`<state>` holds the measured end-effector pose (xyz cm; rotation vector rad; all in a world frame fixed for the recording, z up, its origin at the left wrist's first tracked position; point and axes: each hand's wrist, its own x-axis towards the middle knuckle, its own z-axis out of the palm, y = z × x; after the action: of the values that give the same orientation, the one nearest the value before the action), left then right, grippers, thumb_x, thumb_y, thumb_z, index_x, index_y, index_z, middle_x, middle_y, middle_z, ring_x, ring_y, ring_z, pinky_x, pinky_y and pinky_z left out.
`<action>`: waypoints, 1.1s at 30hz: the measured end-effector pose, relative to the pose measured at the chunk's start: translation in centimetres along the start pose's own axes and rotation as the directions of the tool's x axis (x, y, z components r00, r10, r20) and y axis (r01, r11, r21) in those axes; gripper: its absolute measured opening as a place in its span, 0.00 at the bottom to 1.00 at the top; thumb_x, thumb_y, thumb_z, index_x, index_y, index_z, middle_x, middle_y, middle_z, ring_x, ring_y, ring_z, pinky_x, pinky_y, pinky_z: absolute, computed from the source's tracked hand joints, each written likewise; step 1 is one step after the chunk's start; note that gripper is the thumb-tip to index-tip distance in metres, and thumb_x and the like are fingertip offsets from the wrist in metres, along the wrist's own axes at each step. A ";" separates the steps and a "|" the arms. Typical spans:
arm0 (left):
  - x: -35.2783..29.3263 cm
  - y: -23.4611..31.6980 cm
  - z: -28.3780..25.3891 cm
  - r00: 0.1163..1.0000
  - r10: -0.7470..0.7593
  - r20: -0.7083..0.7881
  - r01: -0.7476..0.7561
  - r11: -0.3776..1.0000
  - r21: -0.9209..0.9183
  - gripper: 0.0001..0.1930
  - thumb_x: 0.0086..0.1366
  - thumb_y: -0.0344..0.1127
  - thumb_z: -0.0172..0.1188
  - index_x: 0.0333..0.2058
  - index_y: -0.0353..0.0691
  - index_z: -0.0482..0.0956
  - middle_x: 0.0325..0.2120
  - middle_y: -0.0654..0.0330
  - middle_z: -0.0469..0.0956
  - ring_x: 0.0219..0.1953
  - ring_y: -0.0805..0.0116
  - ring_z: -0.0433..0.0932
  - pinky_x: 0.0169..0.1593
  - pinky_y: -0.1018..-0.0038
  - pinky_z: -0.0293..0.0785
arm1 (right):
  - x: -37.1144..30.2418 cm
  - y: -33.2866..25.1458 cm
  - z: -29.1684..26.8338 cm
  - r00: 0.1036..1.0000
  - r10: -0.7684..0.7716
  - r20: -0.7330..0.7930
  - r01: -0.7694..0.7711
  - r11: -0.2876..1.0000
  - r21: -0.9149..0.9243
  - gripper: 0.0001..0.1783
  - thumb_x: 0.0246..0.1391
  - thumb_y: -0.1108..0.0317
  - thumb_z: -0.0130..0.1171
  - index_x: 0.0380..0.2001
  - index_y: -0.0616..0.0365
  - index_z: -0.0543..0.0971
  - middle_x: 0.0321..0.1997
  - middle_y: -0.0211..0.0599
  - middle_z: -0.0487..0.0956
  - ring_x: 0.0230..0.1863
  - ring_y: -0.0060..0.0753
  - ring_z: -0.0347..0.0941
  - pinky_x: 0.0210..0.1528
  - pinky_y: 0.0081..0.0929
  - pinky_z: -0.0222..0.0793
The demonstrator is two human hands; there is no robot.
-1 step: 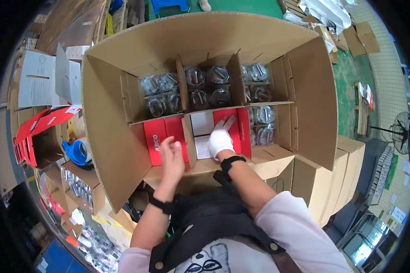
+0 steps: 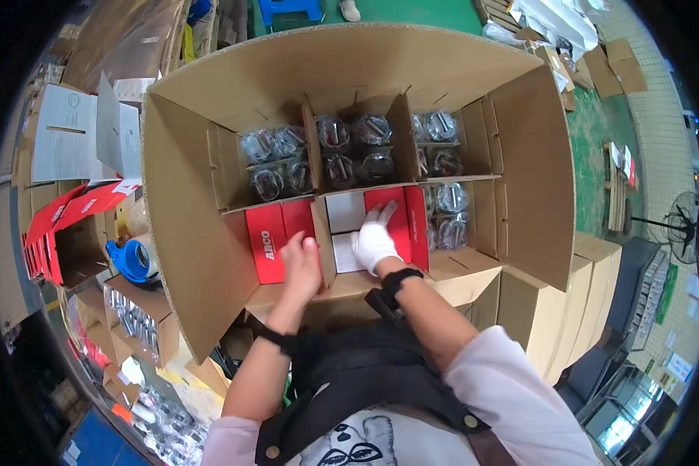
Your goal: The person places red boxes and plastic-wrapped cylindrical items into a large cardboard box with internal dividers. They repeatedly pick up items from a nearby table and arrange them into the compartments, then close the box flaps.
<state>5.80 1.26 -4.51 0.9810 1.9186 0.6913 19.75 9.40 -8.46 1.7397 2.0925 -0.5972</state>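
Left hand (image 2: 301, 264) flat, open, on red box (image 2: 276, 241) at centre; gloved right hand (image 2: 374, 242) spread on neighbouring box (image 2: 380, 225), gripping nothing. Risk: crushing a lid, snagging the divider (image 2: 324, 241).

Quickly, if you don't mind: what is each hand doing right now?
Left hand: bare, open, resting on a red box.
Right hand: gloved, open, pressing flat on another red box.

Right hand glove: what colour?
White glove on the right hand; the head view shows it.
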 end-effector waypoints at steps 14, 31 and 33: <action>3.6 7.0 7.9 0.962 -0.271 -0.017 0.234 0.796 0.559 0.47 0.61 0.53 0.58 0.67 0.33 0.43 0.63 0.43 0.52 0.62 0.46 0.57 0.60 0.52 0.59 | -6.2 3.2 -7.9 0.981 0.034 -0.192 0.143 0.540 0.829 0.16 0.55 0.67 0.55 0.45 0.60 0.78 0.46 0.51 0.79 0.50 0.50 0.75 0.54 0.37 0.69; 4.2 4.0 10.7 0.996 0.086 -0.005 -0.058 0.718 0.694 0.51 0.62 0.55 0.55 0.66 0.26 0.35 0.68 0.37 0.34 0.71 0.42 0.35 0.67 0.44 0.38 | -16.6 16.1 -11.1 0.947 -0.044 -0.317 0.133 0.955 0.264 0.21 0.47 0.70 0.60 0.47 0.59 0.73 0.57 0.45 0.70 0.62 0.55 0.61 0.65 0.49 0.54; 3.8 3.8 10.1 0.972 0.150 0.180 -0.233 0.705 0.670 0.51 0.63 0.56 0.54 0.66 0.25 0.35 0.68 0.36 0.32 0.71 0.41 0.32 0.67 0.43 0.34 | -16.3 16.3 -11.1 0.935 -0.095 -0.342 0.163 0.971 0.176 0.22 0.46 0.65 0.62 0.45 0.59 0.74 0.55 0.45 0.70 0.60 0.55 0.62 0.67 0.50 0.51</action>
<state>14.74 7.46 -8.18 1.6622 2.0164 -0.0192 38.76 4.19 7.89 1.9366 2.4689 -0.6071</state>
